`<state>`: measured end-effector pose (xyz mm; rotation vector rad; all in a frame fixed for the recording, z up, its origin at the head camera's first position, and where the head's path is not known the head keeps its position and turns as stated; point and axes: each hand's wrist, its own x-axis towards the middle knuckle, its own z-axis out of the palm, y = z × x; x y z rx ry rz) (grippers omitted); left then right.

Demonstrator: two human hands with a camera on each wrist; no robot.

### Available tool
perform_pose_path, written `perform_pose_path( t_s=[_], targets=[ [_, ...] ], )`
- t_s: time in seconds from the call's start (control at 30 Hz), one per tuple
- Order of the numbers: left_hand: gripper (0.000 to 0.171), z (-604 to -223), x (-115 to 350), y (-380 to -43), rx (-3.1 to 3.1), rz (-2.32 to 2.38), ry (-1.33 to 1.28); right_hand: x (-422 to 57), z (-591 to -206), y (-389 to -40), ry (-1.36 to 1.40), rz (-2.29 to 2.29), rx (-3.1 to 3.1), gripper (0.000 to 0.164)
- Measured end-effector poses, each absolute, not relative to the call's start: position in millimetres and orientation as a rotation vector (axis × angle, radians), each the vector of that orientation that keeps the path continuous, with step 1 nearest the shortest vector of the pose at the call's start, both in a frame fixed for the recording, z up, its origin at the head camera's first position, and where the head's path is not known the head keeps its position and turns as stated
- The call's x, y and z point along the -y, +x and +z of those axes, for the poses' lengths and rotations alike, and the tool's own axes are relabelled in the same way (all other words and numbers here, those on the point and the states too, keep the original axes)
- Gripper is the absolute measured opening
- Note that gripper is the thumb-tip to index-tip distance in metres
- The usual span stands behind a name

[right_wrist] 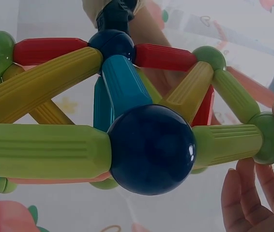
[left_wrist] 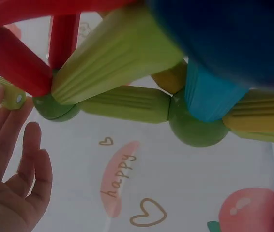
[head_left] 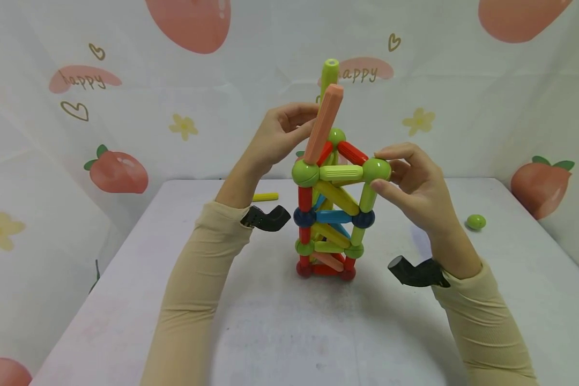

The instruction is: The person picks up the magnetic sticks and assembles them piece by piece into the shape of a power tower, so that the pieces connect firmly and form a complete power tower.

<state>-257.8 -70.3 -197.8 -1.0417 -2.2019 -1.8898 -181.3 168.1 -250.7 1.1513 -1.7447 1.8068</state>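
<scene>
A tower of magnetic rods and balls [head_left: 333,216] stands on the table before me. Its top is a triangle of green balls joined by red and light green rods. From the front left ball [head_left: 306,172] a salmon rod [head_left: 325,124] slants upward. Behind it, my left hand [head_left: 282,131] pinches a light green rod [head_left: 330,75] above the back ball [head_left: 336,135]; the salmon rod covers part of the fingertips. In the left wrist view, that rod's end [left_wrist: 14,100] is beside the back ball. My right hand [head_left: 415,187] grips the front right green ball [head_left: 377,170] between thumb and fingers.
A yellow rod [head_left: 265,197] lies on the table behind my left forearm. At the right, a loose green ball [head_left: 476,222] rests on the white tabletop [head_left: 289,332]. A printed cloth [head_left: 251,80] hangs behind the table. Black wrist cameras [head_left: 417,272] jut from both cuffs.
</scene>
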Motion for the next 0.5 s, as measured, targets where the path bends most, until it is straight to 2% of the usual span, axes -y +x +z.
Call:
perform_pose_path(
  t_s=[0.23,0.5],
  targets=[
    [0.027,-200.0,64.4,-260.0,2.232,-1.848,-1.136,-168.0,-250.4,-181.8,1.164,1.806,1.738,0.033],
    [0.023,-202.6,60.8,-261.0,2.240,-1.834,-1.091,-168.6,-249.6,-183.0,1.168,1.809,1.739,0.033]
  ],
)
